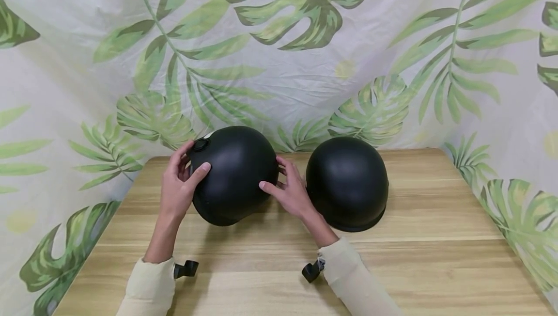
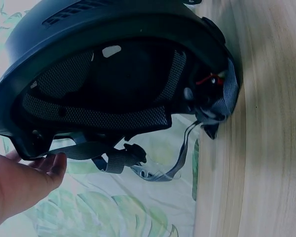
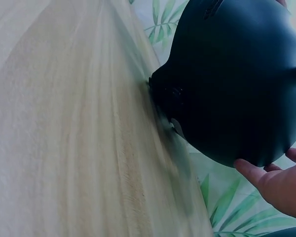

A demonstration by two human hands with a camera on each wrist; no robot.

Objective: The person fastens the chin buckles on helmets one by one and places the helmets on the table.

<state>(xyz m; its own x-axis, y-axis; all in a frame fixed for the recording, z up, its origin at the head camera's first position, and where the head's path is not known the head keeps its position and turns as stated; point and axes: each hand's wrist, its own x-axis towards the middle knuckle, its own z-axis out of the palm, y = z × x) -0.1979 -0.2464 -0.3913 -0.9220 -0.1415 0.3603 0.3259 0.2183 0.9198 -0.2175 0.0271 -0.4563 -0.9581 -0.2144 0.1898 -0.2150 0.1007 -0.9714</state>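
Both hands hold a black helmet [image 1: 237, 170], tilted above the wooden table. My left hand [image 1: 178, 180] grips its left side, thumb on the shell and fingers at the rim near a round black fitting [image 1: 201, 144]. The right hand [image 1: 291, 187] holds the opposite side, thumb on the near face of the shell. In the left wrist view the helmet's hollow underside shows mesh-covered padding [image 2: 93, 116], a grey chin strap [image 2: 180, 153] and a black buckle [image 2: 134, 153]. Close beside the right hand, a second black helmet [image 1: 347, 182] sits dome up on the table.
The wood-grain table [image 1: 418, 258] ends at the back against a leaf-patterned cloth [image 1: 287, 88], which also hangs at both sides. A small black device sits at each wrist: a left one [image 1: 186, 269] and a right one [image 1: 312, 271].
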